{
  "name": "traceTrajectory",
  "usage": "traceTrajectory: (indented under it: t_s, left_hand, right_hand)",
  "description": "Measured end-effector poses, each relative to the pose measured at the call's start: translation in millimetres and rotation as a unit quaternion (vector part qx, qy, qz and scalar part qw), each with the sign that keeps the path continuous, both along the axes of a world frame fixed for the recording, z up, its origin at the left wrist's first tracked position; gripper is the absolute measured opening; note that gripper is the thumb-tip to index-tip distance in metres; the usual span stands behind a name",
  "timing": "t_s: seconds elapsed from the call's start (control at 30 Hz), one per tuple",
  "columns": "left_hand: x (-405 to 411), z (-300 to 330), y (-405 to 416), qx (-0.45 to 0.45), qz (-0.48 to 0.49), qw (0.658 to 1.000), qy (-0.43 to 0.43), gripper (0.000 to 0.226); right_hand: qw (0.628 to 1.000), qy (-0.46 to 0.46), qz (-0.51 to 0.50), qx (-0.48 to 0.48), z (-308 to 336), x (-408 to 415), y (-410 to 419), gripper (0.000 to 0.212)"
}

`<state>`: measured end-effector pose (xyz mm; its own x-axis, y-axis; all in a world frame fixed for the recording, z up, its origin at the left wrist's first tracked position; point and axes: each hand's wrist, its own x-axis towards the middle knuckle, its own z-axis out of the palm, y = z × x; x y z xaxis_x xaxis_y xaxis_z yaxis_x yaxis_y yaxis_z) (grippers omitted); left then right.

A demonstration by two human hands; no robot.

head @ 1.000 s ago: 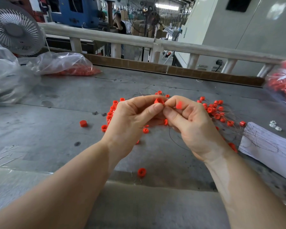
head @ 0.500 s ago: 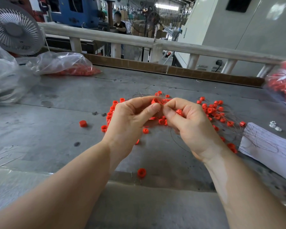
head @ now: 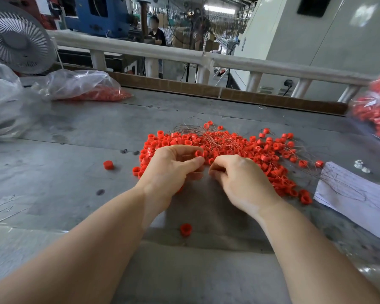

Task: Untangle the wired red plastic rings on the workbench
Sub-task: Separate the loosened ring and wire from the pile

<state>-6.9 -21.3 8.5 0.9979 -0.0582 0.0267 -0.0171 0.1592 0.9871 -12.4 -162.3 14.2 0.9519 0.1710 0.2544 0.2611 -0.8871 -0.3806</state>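
Observation:
A dense pile of red plastic rings (head: pixel 246 150) threaded on thin tangled wires (head: pixel 208 133) lies mid-workbench. My left hand (head: pixel 171 170) rests at the pile's near-left edge and pinches one red ring (head: pixel 199 153) between thumb and forefinger. Just right of it, my right hand (head: pixel 239 178) has its fingers curled tight, the tips pinched together as if on a fine wire; the wire itself is too thin to make out. Loose single rings lie at the left (head: pixel 108 165) and near me (head: pixel 185 229).
The grey workbench (head: pixel 64 183) carries clear bags with red rings at the back left (head: pixel 83 86) and right edge (head: pixel 375 110), a lined paper sheet (head: pixel 355 200) with wire bits, and small clear parts (head: pixel 361 166). A fan (head: pixel 15 38) and a white rail (head: pixel 206 57) stand behind.
Both hands have dropped from a raised hold down to the pile and drawn slightly apart. Far more rings fill the bench now than in the earlier frames.

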Motion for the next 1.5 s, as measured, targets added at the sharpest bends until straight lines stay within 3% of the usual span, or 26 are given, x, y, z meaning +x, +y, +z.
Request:
traceTrajectory:
  t_s: [0.23,0.47,0.7,1.03,1.5]
  left_hand:
    - [0.6,-0.3,-1.3,0.009,0.006,1.0,-0.008,0.022]
    - [0.1,1.1,-1.4,0.002,0.013,1.0,-0.022,0.023]
    - [0.0,3.1,0.9,0.005,0.03,0.999,-0.039,0.025]
    - [-1.3,5.9,-0.4,-0.07,-0.007,0.997,-0.044,0.024]
    - [-3.1,11.1,-0.9,-0.202,-0.059,0.978,-0.012,0.023]
  right_hand:
    - [0.999,-0.029,-0.014,0.009,-4.1,4.5,-2.3,0.015]
    - [0.986,-0.07,-0.021,0.148,0.5,7.4,-3.2,0.012]
    - [0.976,-0.1,0.004,0.194,1.8,7.4,-1.5,0.017]
    - [0.947,-0.123,0.044,0.294,9.4,3.0,0.3,0.013]
    - [0.936,-0.13,0.067,0.321,13.1,-0.1,0.6,0.015]
